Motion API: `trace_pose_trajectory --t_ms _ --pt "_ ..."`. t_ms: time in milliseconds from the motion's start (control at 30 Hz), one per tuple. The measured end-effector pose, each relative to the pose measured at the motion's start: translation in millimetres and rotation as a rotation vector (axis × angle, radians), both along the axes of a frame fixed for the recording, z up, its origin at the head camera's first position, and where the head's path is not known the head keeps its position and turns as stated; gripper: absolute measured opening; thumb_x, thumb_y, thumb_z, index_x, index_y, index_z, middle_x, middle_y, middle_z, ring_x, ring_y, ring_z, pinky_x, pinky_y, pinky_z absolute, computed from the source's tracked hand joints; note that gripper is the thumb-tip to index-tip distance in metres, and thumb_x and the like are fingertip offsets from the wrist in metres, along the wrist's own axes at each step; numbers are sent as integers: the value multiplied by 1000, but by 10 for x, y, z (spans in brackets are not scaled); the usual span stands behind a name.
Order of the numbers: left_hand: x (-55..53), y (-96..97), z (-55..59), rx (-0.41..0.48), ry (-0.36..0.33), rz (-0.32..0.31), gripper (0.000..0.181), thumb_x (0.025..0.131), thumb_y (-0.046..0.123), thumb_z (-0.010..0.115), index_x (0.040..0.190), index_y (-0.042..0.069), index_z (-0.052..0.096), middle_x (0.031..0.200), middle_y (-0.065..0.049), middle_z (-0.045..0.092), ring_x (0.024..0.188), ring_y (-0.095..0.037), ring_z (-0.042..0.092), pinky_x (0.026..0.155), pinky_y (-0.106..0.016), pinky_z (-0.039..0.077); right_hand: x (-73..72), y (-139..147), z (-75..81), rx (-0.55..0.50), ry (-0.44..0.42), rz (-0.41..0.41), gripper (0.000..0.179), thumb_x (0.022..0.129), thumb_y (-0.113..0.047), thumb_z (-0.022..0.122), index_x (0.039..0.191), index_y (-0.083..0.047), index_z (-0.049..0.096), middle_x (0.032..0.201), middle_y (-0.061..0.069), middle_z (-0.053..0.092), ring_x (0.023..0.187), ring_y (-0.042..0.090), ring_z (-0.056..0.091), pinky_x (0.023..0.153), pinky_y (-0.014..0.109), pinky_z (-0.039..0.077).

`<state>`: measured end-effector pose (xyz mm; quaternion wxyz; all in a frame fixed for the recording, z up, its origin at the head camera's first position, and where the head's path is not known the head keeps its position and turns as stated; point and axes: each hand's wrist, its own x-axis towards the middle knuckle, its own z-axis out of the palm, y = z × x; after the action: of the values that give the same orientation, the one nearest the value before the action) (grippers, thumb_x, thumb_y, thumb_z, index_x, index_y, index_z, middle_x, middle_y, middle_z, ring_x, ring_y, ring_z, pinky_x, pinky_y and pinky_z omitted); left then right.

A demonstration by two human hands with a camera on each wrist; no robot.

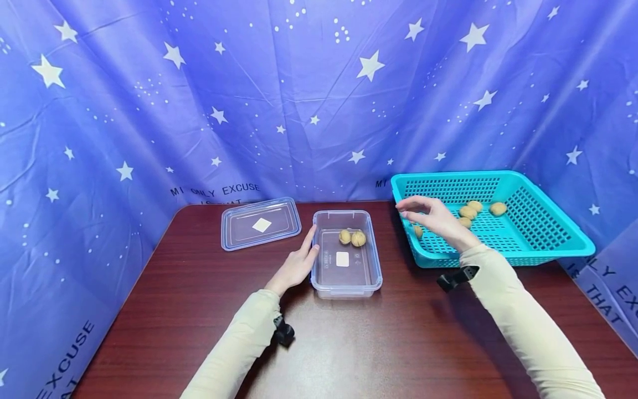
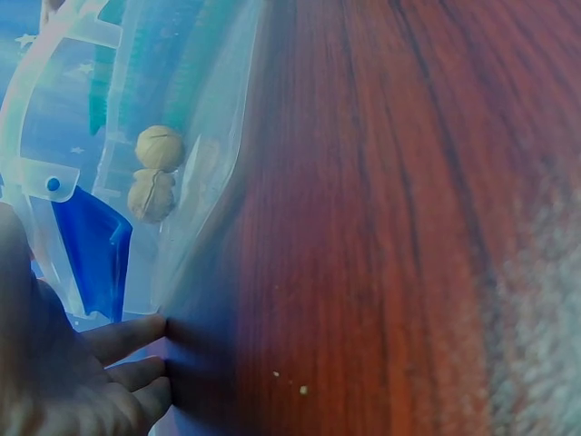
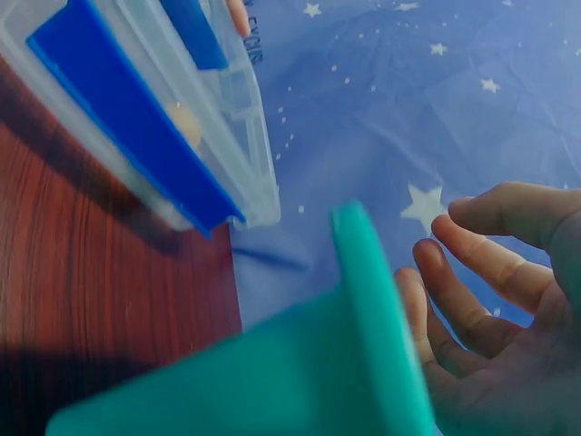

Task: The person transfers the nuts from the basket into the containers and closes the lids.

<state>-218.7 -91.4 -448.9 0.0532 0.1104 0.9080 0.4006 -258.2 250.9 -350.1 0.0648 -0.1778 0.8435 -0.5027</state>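
Note:
Two walnuts lie side by side in a clear plastic food box. At the box's left wall, my left hand rests with its fingers fairly straight along the side; the left wrist view shows its fingertips by a blue clip. My right hand hovers over the left rim of a turquoise basket, fingers loosely bent and nothing between them. Several more walnuts sit in the basket, one of them near its left wall below the hand.
A clear lid with a pale square label lies left of the box on the dark red wooden table. Behind the table hangs a blue curtain with white stars. Each wrist wears a black camera band.

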Motion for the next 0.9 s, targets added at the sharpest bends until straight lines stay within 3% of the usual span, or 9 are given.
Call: trace_pose_trajectory --t_ms 267,533,900 --pt "-9 -2 -2 4 -10 -1 56 106 35 33 157 32 9 136 -27 49 117 -43 52 99 -52 40 -134 251 -91 9 -86 5 42 99 -21 57 134 3 52 132 23 52 113 27 54 87 32 50" --pt "-16 -8 5 -5 -16 -2 56 106 37 32 157 33 8 136 -26 49 117 -42 53 100 -51 40 -225 397 -176 54 -192 15 48 99 -25 58 135 4 49 138 26 47 119 35 51 97 51 42" --pt "-25 -4 -5 -10 -25 -3 56 106 37 31 156 33 7 138 -26 47 119 -42 51 101 -51 39 -290 488 -181 126 -278 156 53 98 -23 58 141 4 43 139 26 45 126 41 43 101 54 38"
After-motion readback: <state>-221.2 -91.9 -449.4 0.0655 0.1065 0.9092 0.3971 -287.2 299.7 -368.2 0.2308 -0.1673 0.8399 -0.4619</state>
